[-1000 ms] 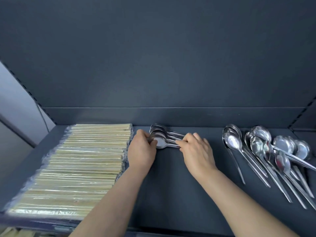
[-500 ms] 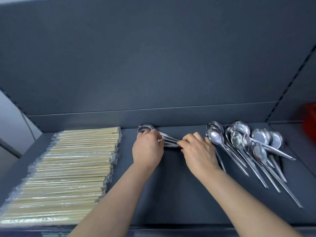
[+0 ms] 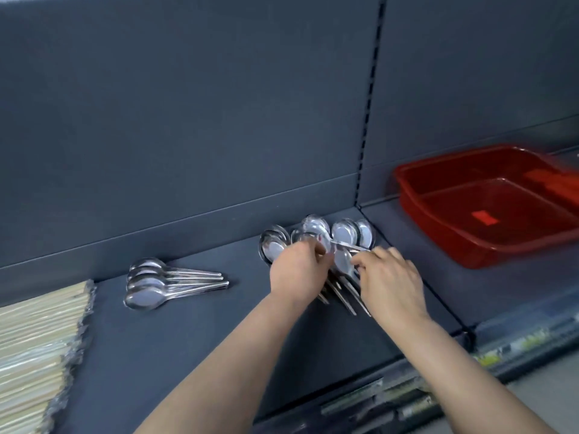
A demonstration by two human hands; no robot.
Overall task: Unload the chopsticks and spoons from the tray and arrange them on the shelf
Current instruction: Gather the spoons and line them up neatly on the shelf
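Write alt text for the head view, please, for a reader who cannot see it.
The left hand and right hand grip a loose pile of spoons on a dark shelf. A neat spoon stack and wrapped chopsticks lie further left; a red tray sits right.

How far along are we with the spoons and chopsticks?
Done: wrapped chopsticks lie at the left of the shelf, one spoon stack is lined up beside them, and the red tray looks empty of cutlery. In hand: left hand and right hand are in the loose spoon pile; their grips are blurred. Left: stacking that pile neatly.
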